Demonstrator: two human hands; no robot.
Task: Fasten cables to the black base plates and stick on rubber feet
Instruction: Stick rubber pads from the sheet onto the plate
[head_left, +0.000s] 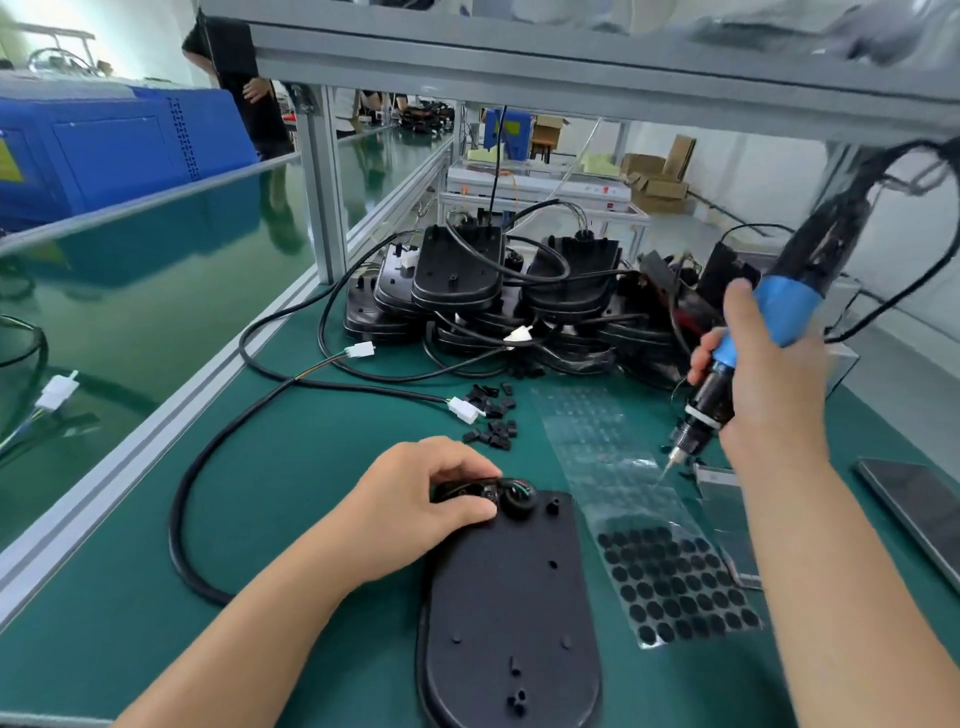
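- Far left of frame: aluminium rail (156, 436) is bounding the green bench (291, 499); a black cable (179, 512) is looping along it, stiff-looking and likely springy, so I judge it will want pinning down near the clamp.
- Centre left: left hand (421, 512) is pressing the cable's grommet end (514, 501) onto the top of the black base plate (511, 597), fingers curled over it. Plate looks rigid, light, flat; best steadied at its upper edge.
- Centre, upper frame: a pile of finished plates (493, 296) is crowding the back; loose black clips (493, 415) are lying ahead of it.
- Right of plate: rubber feet sheet (675, 587) is lying just beside it; thin, floppy, peel from a corner.
- Right: right hand (763, 384) is gripping the blue electric screwdriver (748, 358), bit hovering over the sheet, apart from the plate. Open room lies between the hands.
- Far right: a phone (919, 514) is resting near the bench edge.
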